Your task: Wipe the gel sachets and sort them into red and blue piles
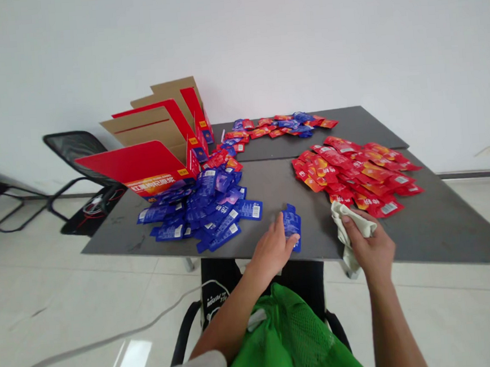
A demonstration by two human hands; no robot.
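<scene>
My left hand has its fingers at the left edge of a blue packet and its thumb across the lower part. This packet is flat and narrow-necked, near the table's front edge. A pale cloth is bunched in my right hand, with part of it hanging past the edge. Just beyond the cloth spreads a heap of red packets. To the left of my left hand lies a heap of blue packets.
Open red cardboard boxes stand in a row at the table's left. Mixed red and blue packets lie along the back of the grey table. A green mesh bag covers my lap. Left of the table is a black chair.
</scene>
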